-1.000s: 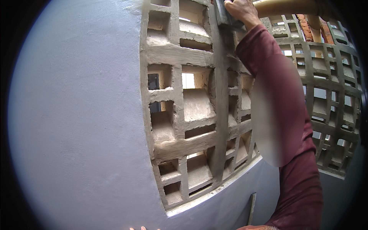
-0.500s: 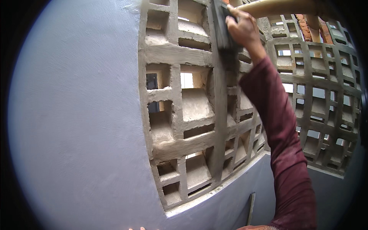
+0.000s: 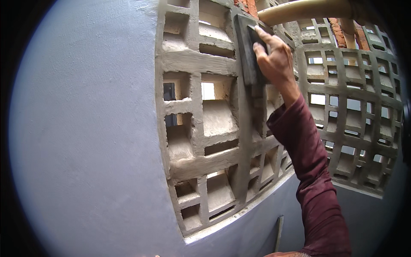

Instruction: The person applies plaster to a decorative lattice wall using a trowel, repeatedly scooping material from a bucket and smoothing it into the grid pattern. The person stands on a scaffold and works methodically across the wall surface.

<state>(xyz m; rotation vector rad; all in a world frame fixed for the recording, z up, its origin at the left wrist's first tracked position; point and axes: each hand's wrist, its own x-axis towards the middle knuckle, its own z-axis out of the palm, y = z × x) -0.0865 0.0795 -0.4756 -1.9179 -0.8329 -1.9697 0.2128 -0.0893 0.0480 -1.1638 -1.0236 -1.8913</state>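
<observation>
My right hand [image 3: 278, 60] is raised high, closed around the handle of a dark rectangular plastering float [image 3: 247, 51]. The float lies lengthwise along a tall, smooth grey cement rib [image 3: 244, 128] in the latticework, its face turned toward it. Its handle is mostly hidden by my fingers. A maroon sleeve covers the raised forearm. Of my left hand only a tiny bit of fingertip [image 3: 157, 256] shows at the lower edge; its fingers are otherwise out of sight. Around the float, the cement lattice [image 3: 197, 64] has square and rectangular openings of several sizes with rough edges.
A smooth blue-grey wall [image 3: 85, 128] fills the left side. A thick bamboo pole [image 3: 308, 12] crosses at the upper right, near exposed red brick [image 3: 247, 6]. Another lattice panel [image 3: 355, 115] stands farther right. Below, a thin strip [image 3: 279, 233] leans against the wall.
My right hand and the float have slid down along the cement rib, uncovering red brick above. Less of my left fingertips shows at the lower edge.
</observation>
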